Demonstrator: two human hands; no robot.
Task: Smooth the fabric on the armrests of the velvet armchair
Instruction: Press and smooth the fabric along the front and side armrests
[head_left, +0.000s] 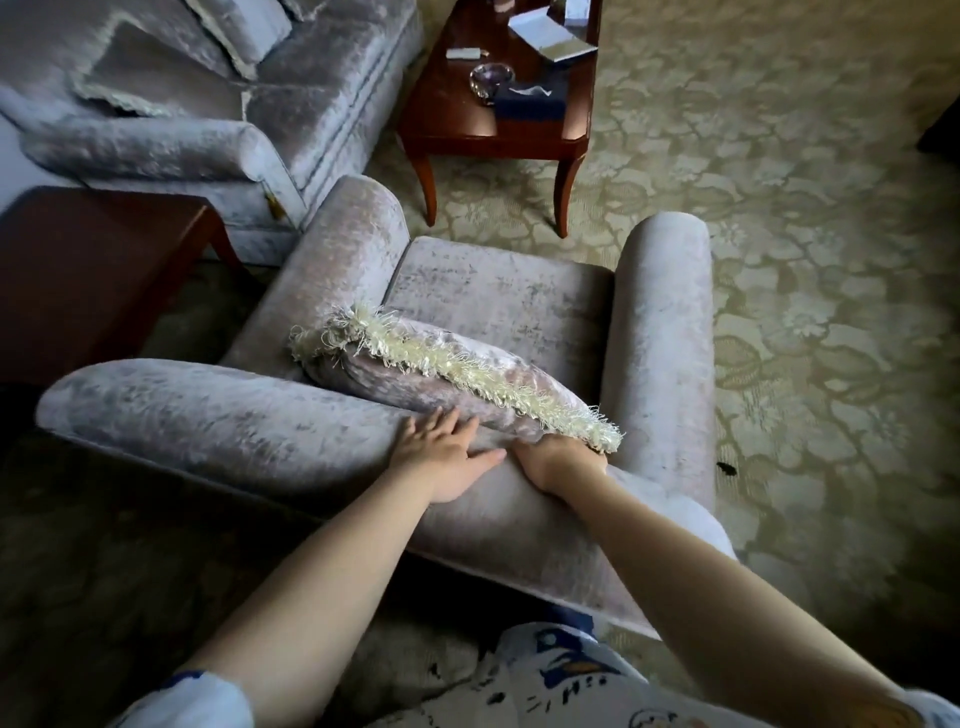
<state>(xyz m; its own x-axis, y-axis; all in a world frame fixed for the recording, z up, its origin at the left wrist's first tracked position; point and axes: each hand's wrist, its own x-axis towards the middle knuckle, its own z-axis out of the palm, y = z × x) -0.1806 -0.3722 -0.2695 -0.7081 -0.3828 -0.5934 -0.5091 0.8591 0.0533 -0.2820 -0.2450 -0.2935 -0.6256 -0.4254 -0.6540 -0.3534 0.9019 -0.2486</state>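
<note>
- While the person leans over the velvet armchair (498, 296), the left hand (447, 457) lies flat, fingers spread, on its backrest top (208, 421).
- Right hand (561, 460) curls under the fringed cushion (415, 364); its grip is hidden.

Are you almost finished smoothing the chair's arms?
Not yet. Nothing shows either armrest as finished. Right now both hands are on the chair's back: the left hand lies flat there, and the right hand reaches under the fringed cushion. Neither the left armrest nor the right armrest is being touched.
</note>
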